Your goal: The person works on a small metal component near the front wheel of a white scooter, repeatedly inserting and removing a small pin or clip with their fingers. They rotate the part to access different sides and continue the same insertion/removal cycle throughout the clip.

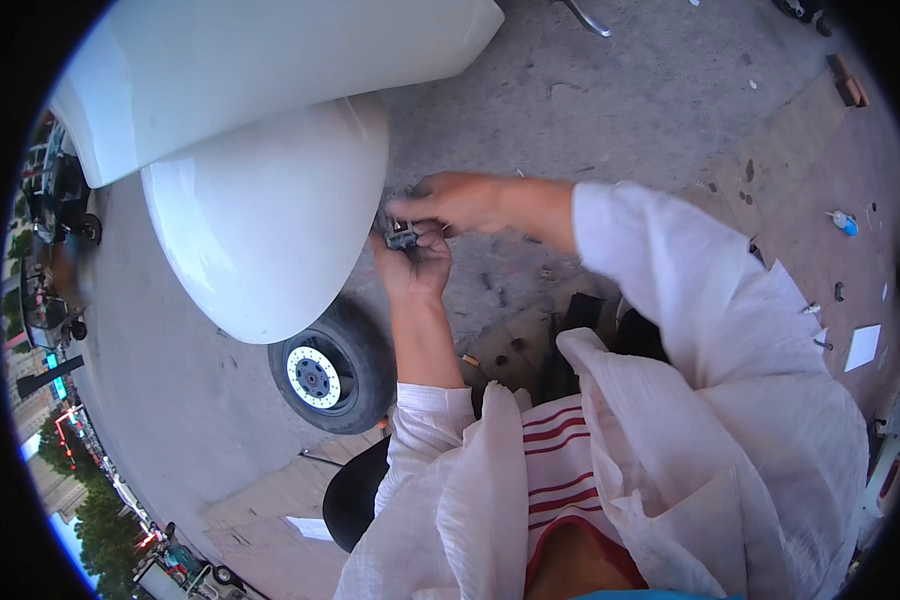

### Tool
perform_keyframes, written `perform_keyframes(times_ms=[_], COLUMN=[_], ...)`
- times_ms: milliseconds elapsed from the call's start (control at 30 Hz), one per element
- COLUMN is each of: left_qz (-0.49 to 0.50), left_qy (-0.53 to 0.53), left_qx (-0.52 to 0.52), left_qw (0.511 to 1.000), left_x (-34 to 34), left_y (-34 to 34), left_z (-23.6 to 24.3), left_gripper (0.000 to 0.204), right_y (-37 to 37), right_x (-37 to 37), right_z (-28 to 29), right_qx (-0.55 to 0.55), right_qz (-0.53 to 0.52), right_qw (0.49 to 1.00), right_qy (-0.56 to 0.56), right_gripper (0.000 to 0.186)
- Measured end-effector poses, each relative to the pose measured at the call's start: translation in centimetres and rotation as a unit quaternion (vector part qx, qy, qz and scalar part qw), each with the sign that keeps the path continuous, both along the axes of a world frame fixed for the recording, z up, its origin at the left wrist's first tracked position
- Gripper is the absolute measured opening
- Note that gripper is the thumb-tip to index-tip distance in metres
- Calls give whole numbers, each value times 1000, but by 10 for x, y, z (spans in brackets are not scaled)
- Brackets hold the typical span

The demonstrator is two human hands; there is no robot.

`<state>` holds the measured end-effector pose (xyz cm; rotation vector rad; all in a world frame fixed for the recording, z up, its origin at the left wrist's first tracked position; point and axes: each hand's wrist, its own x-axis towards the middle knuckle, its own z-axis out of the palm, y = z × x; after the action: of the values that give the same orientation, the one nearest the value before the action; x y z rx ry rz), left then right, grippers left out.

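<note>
We hold a small dark grey part [402, 238] between both hands, just beside the edge of a rounded white panel [270, 225]. Our left hand [419, 268], palm up, grips it from below, fingers curled. Our right hand [455, 203] reaches over it, fingers bent and blurred; we cannot tell whether they pinch it. Below the panel we note a wheel [315, 377] with a black tyre, on grey ground [620, 90].
</note>
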<state>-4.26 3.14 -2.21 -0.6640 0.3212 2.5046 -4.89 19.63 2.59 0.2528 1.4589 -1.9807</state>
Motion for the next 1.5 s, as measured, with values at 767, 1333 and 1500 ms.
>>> perform_keyframes(times_ms=[767,1333,1500], left_qz=[-86,2,-1], left_qy=[-93,9,21], left_qx=[18,-207,-206], left_qw=[992,978,978], left_x=[-6,4,3], left_y=[10,30,28], left_z=[14,13,9], left_gripper=[63,51,53], right_y=[133,-2,-1], right_x=[54,27,26], right_z=[-127,-21,-15], right_qx=[418,309,309], right_qz=[84,-83,-59], right_qw=[860,808,826], right_qy=[280,495,468], right_gripper=[36,36,34])
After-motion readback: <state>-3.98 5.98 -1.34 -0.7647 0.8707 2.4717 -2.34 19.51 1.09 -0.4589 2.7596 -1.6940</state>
